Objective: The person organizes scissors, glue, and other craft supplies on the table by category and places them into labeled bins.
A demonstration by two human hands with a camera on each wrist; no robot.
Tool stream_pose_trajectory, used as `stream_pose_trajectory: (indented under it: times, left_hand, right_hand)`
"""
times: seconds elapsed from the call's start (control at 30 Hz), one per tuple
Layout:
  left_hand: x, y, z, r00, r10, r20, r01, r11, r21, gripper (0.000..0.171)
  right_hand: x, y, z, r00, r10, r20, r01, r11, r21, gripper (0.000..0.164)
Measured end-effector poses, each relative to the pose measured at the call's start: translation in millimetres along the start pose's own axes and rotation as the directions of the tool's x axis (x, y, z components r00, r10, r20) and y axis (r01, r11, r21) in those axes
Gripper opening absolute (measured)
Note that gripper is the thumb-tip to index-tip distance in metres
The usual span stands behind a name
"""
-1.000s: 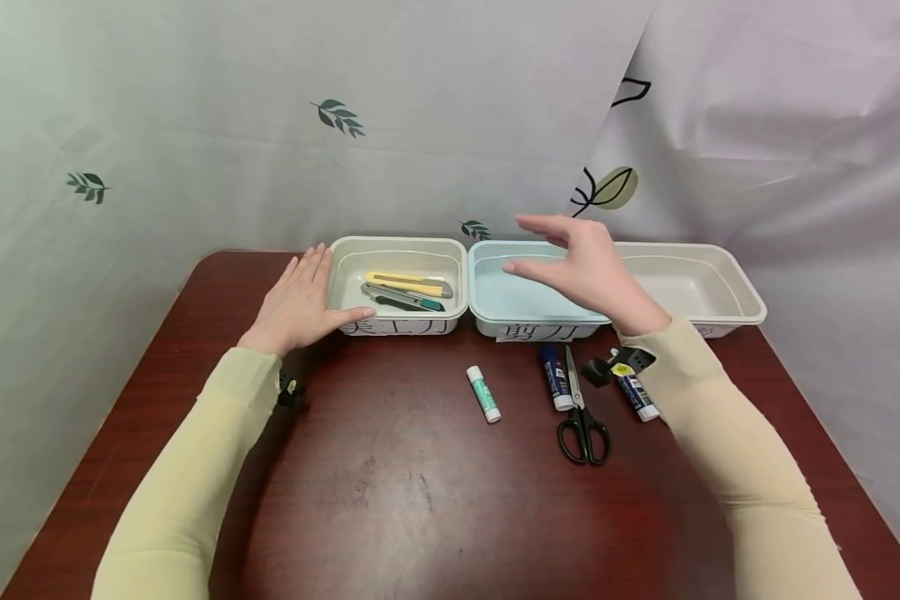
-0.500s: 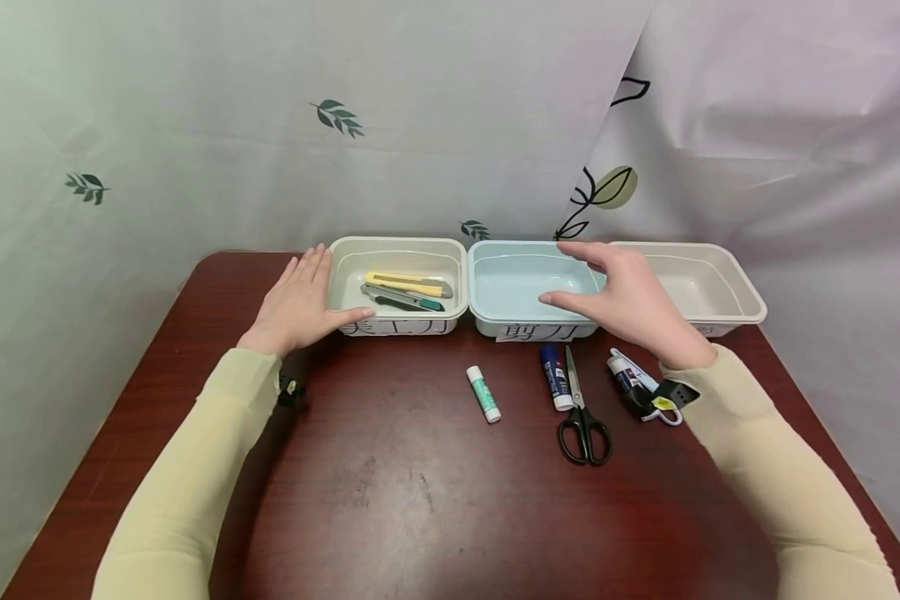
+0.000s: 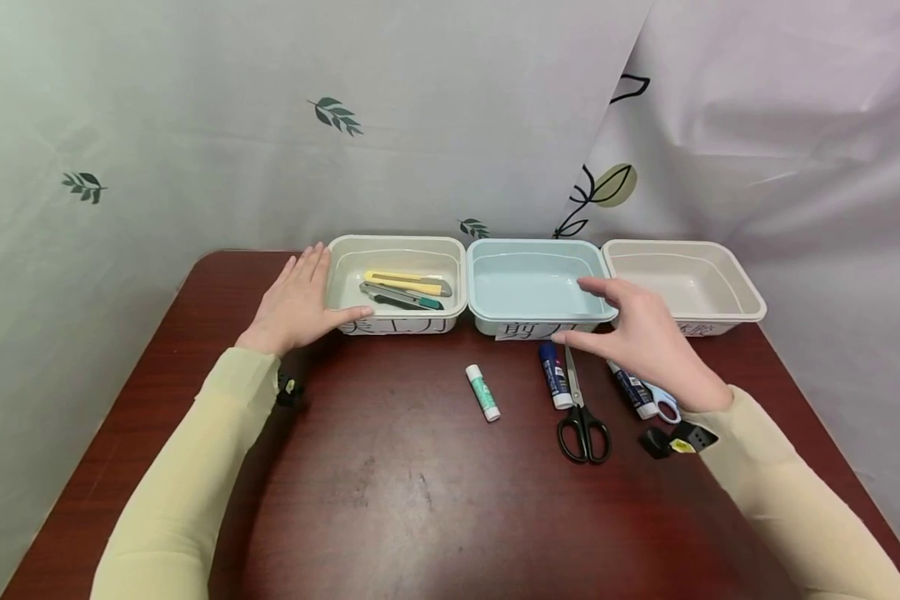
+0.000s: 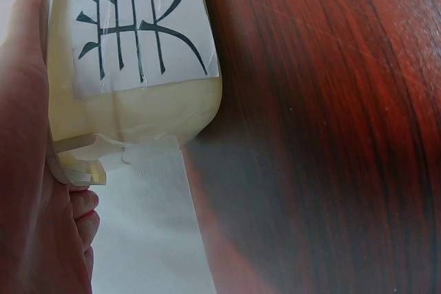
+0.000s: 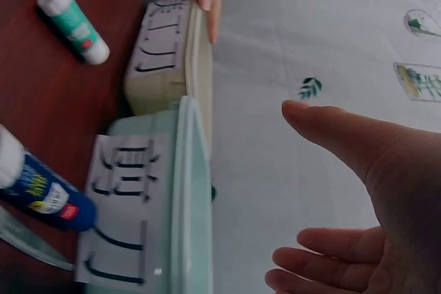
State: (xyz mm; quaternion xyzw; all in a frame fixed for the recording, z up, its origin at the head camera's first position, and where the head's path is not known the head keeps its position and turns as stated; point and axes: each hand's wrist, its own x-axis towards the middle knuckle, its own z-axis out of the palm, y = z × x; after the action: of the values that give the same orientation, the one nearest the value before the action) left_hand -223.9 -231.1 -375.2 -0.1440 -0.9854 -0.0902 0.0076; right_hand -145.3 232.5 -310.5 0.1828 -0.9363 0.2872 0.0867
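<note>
My left hand [image 3: 292, 304] rests against the left end of a cream bin [image 3: 345, 283], fingers straight and thumb along its front rim. Inside that bin lie a yellow utility knife [image 3: 405, 282] and darker ones. My right hand [image 3: 641, 337] hovers with thumb and fingers spread, holding nothing, over the front right corner of the light blue bin [image 3: 525, 287]. Below it lie black-handled scissors [image 3: 583, 433], a dark blue glue stick [image 3: 555, 375], another blue glue stick [image 3: 633, 390] and light blue-handled scissors [image 3: 667, 405], partly covered by that glue stick.
A third bin [image 3: 682, 279], beige, stands at the right end of the row. A green and white glue stick [image 3: 483, 392] lies on the dark red table [image 3: 390, 500]. Patterned cloth [image 3: 435, 108] hangs behind the bins.
My right hand has moved from above the blue bin rightward and down toward the front, staying spread. The left hand has stayed on the cream bin.
</note>
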Motion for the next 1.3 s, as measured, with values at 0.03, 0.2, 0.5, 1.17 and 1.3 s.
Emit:
stream_pose_trajectory:
  times: [0.03,0.2,0.5,1.17,1.3]
  left_hand:
    - [0.0,0.0,-0.1,1.0,-0.001,0.001,0.001,1.0,0.0,0.127]
    - [0.3,-0.6,0.3,1.0,-0.001,0.003,0.001,1.0,0.001,0.127]
    - [1.1,-1.6,0.4,1.0,0.005,-0.008,-0.005,1.0,0.005,0.126]
    - [1.1,0.6,-0.7,1.0,0.008,-0.005,-0.008,1.0,0.003,0.126]
    - [1.2,0.6,0.1,1.0,0.008,0.0,-0.008,1.0,0.002,0.125]
  right_hand:
    - [-3,1,1,1.0,0.011,0.005,-0.011,1.0,0.002,0.082]
    - [-20,7,9,0.998,0.046,0.03,-0.046,0.999,-0.012,0.088]
    - [-45,18,24,0.992,0.11,0.06,-0.107,0.993,-0.046,0.09]
    - [-84,33,59,0.977,0.17,0.133,-0.165,0.985,-0.045,0.089]
    - [-89,33,66,0.979,0.168,0.114,-0.163,0.985,-0.052,0.09]
